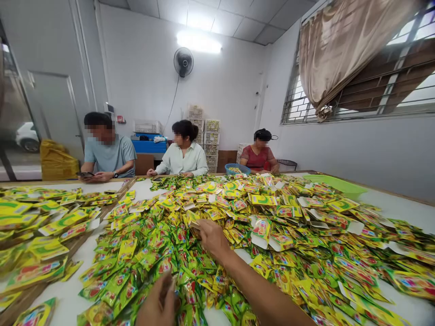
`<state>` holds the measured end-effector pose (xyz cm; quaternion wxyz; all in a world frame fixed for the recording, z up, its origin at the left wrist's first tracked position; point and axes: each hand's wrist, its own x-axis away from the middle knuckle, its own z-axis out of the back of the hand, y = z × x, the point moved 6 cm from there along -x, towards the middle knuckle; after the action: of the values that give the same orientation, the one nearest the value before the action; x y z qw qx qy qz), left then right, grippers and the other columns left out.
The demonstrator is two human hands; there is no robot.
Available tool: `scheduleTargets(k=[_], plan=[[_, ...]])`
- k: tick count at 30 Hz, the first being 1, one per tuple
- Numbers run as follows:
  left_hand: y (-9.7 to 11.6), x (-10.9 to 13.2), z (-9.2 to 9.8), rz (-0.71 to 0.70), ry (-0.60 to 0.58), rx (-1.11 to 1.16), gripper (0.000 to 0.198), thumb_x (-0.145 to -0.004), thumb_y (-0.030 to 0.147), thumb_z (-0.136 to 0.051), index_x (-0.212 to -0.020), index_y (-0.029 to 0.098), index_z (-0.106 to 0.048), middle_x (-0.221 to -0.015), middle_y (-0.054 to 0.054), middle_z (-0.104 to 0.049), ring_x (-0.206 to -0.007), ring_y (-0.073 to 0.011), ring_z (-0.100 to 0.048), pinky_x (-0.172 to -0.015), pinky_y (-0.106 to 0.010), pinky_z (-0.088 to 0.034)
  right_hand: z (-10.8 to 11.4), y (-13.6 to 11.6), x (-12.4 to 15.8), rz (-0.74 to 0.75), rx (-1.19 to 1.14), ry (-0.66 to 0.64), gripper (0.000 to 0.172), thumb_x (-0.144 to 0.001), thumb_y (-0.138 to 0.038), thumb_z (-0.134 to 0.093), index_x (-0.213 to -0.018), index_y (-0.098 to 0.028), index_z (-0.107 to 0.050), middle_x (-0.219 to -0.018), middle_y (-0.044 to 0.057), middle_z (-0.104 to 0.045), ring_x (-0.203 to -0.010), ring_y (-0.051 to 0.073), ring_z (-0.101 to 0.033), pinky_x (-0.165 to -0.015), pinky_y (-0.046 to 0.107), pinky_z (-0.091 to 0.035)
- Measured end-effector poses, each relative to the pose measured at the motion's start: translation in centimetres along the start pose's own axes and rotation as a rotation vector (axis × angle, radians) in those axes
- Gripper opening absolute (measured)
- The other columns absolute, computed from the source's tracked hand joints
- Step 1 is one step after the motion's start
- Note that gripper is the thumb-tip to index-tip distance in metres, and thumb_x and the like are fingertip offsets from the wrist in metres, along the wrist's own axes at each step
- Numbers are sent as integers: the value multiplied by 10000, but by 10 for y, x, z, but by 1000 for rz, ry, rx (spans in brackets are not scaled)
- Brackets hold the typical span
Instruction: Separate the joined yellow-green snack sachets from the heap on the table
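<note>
My right hand [213, 240] reaches over the middle of a heap, its fingers closed on a small yellow carton [193, 222] seen edge-on. Nearer to me, at the bottom of the view, my left hand [158, 302] is slightly blurred. Its fingers are curled toward the thumb, and what they hold, if anything, I cannot make out. Around both hands lie many shiny green and yellow sachets [115, 287]. Flat yellow cartons, several with open white flaps, are mixed in; one open carton [261, 231] lies right of my right hand.
A wooden strip [73, 249] divides the white table, with more yellow cartons [37, 271] left of it. Three people sit across the table. A green tray [340, 184] is at the far right, and a blue basket [237, 169] at the far edge. Crates [211, 140] stand stacked behind.
</note>
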<state>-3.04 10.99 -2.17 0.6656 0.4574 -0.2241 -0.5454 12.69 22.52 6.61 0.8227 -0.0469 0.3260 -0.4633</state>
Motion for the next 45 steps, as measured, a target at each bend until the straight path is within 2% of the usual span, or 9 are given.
scheduleTargets(k=[5,8,11,14,18,24,29,35,45], plan=[[45,5,36,-205,245,-66,741,-662,526,-579,-1287,153,-442,-1361,-142,-438,-1256,-329,-380,-1017,-485,-334,27,-30,78,-122,-452,3,250,-871,-279,-422,-800,-195,-646,-746,10,-643,-695,145,-591,-647,241,-445],[52,6,24,-174,-39,4,529,-621,552,-613,-1022,209,-638,-1119,-86,-634,-1070,-311,-544,-913,-427,-433,19,-27,103,-324,-720,-185,263,-840,-367,-456,-748,-179,-616,-659,-1,-594,-558,135,-551,-528,234,-427],[46,13,7,-42,-317,94,398,-681,558,-553,-867,219,-648,-863,-23,-695,-811,-248,-625,-750,-335,-485,24,2,105,-416,-585,-105,233,-826,-325,-458,-913,-172,-610,-781,41,-635,-700,178,-585,-641,283,-440],[41,16,8,-10,-315,67,377,-698,559,-533,-800,205,-613,-789,-5,-670,-766,-229,-603,-706,-293,-460,27,28,103,-335,-135,-85,275,-697,-244,-626,-967,-199,-602,-978,71,-621,-950,248,-524,-791,353,-377],[39,19,8,-24,-315,49,370,-706,552,-532,-676,186,-579,-652,-1,-606,-671,-204,-557,-613,-260,-424,21,31,113,-229,102,-105,79,-678,-171,-635,-739,-197,-592,-932,49,-594,-929,237,-482,-784,354,-327],[42,23,6,57,-367,249,356,-646,508,-632,-651,153,-601,-634,-7,-597,-638,-180,-533,-593,-252,-418,38,19,125,-354,-371,36,82,-787,-262,-499,-756,-193,-530,-686,-8,-533,-674,155,-480,-631,261,-369],[50,29,-2,117,-505,385,357,-655,482,-651,-767,144,-673,-791,-43,-680,-735,-205,-595,-672,-273,-453,32,13,135,-428,-755,-51,211,-787,-363,-527,-866,-183,-603,-856,23,-609,-845,182,-550,-767,285,-418],[59,45,-9,209,-697,557,368,-661,424,-679,-903,147,-684,-849,-49,-709,-769,-211,-629,-722,-291,-475,28,6,141,-425,-701,0,147,-670,-301,-668,-714,-182,-594,-685,-31,-560,-671,131,-514,-617,227,-394],[50,48,-11,289,-694,607,386,-618,434,-713,-841,122,-674,-779,-54,-707,-703,-198,-630,-679,-284,-470,30,-8,135,-343,-638,-244,124,-566,-275,-753,-586,-186,-669,-646,-23,-570,-658,131,-530,-621,235,-390]])
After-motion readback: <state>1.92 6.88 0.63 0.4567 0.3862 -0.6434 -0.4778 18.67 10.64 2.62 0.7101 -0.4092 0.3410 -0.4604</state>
